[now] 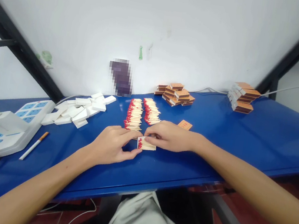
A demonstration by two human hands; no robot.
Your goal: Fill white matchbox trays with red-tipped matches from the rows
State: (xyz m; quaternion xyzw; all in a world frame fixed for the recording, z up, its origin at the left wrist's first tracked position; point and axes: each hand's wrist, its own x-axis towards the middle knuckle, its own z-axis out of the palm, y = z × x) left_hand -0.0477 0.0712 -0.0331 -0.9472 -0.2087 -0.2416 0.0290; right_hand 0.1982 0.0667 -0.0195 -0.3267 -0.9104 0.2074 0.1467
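A small white tray of red-tipped matches (146,146) lies on the blue table between my hands. My left hand (115,144) holds its left end between thumb and fingers. Curled over the tray's upper right side, my right hand (167,135) has its fingers pressed together at the matches; whether it pinches any is hidden. Just behind are two rows of loose matches, a left row (134,114) and a right row (151,111). An orange matchbox sleeve (185,125) lies behind my right wrist.
White trays (79,109) are heaped at the left, near a power strip (26,123) and a cigarette (33,146). Orange matchboxes (178,94) are piled by the wall, with another stack (243,98) at the right. A dark pixelated object (121,77) leans on the wall.
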